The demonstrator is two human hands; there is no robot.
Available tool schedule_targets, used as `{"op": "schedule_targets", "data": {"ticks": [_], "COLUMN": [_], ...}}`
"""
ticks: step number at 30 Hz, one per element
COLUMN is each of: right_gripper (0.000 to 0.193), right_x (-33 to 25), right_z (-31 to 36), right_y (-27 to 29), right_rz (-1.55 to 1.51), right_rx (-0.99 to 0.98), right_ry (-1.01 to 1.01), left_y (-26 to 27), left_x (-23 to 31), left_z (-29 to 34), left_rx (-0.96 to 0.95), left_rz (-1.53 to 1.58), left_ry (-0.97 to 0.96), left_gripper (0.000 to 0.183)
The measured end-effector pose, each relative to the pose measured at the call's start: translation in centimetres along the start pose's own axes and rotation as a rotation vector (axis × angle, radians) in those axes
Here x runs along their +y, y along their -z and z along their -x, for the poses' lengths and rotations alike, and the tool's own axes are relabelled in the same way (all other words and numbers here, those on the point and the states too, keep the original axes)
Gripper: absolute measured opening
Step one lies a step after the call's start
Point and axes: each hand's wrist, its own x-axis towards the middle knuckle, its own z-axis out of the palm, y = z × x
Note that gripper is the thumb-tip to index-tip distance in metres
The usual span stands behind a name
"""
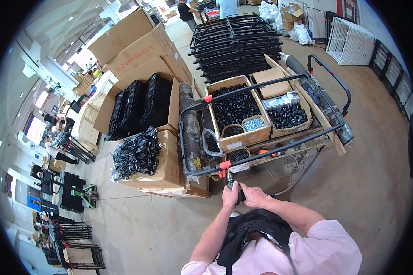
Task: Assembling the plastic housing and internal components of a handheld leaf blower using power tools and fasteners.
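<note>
Black-handled power tool (240, 198), just one, sits in two grips (230, 196) (254, 197).

The near tubular frame (280, 148) looks like smooth, black-coated metal with a faint sheen; its red clips (225, 164) look like plastic. The power driver (229, 174) has a shiny, metallic nose. Far beyond, glossy black plastic-looking pieces (236, 105) and bright metallic fasteners (253, 123) fill a matt cardboard box (250, 138). Right of these, the plank (338, 144) is bare wood. At left, the cable bundle (140, 153) looks plastic-sheathed. The near shirt (330, 243) is soft, matt cloth.
</note>
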Motion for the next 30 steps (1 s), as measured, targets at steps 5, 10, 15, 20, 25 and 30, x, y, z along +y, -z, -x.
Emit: {"op": "schedule_targets", "data": {"ticks": [5, 10, 15, 20, 25, 30], "right_gripper": [0.057, 0.045, 0.044, 0.045, 0.045, 0.047], "right_x": [0.9, 0.9, 0.3, -0.2, -1.0, -1.2], "right_z": [-0.8, -0.2, 0.2, 0.8, 1.3, 2.0], "right_y": [-1.4, -2.1, -2.0, -1.6, -1.4, -2.0], "right_rz": [0.083, 0.030, 0.014, 0.000, 0.021, 0.054], "right_rx": [0.002, 0.073, 0.065, 0.042, 0.029, 0.034], "right_ry": [0.100, 0.113, 0.117, 0.091, 0.079, 0.054], "left_y": [-0.5, -0.8, -0.5, -0.2, 0.2, 0.0], "left_x": [-0.3, -0.7, -1.5, -0.8, -1.4, -2.9], "left_z": [-0.4, -0.1, 0.1, 1.3, 1.7, 1.7], "left_rx": [0.027, 0.013, -0.010, -0.039, -0.059, -0.155], "left_rz": [0.009, 0.016, 0.077, 0.128, 0.136, 0.247], "left_ry": [-0.011, -0.008, 0.004, 0.029, 0.016, 0.006], "left_gripper": [0.063, 0.062, 0.061, 0.059, 0.056, 0.056]}}
